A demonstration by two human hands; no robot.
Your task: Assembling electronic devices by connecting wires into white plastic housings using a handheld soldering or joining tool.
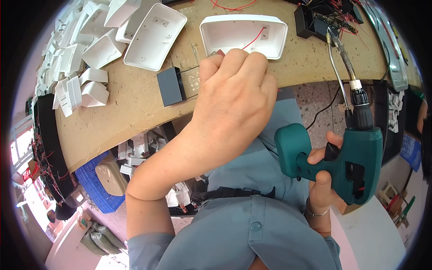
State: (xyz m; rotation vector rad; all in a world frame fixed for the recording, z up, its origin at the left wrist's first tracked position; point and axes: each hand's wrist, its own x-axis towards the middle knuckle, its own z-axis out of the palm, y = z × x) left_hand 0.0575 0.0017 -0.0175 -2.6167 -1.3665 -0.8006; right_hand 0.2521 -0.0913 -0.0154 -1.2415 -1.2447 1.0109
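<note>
- At the near edge of the table, the left hand was curled into a loose fist, its fingertips pinching a small reddish piece just in front of a white plastic shell.
- That shell was a shallow, rounded rectangular tray lying open side up, with a thin red wire running across its inside.
- Lower right, off the table, the right hand was closed around the grip of a teal cordless screwdriver, one finger by the black trigger; its black chuck pointed up and carried a long, slightly bent bit reaching toward the table.
- A small black box sat just left of the left hand.
- Another open white shell lay beyond it, beside a heap of white plastic parts at far left.
- Black parts with red wires lay at the table's top right.
- The table was bare tan board, scuffed and curved by the lens.
- Beneath it showed a blue crate, a speckled floor and the person's grey-blue shirt.
</note>
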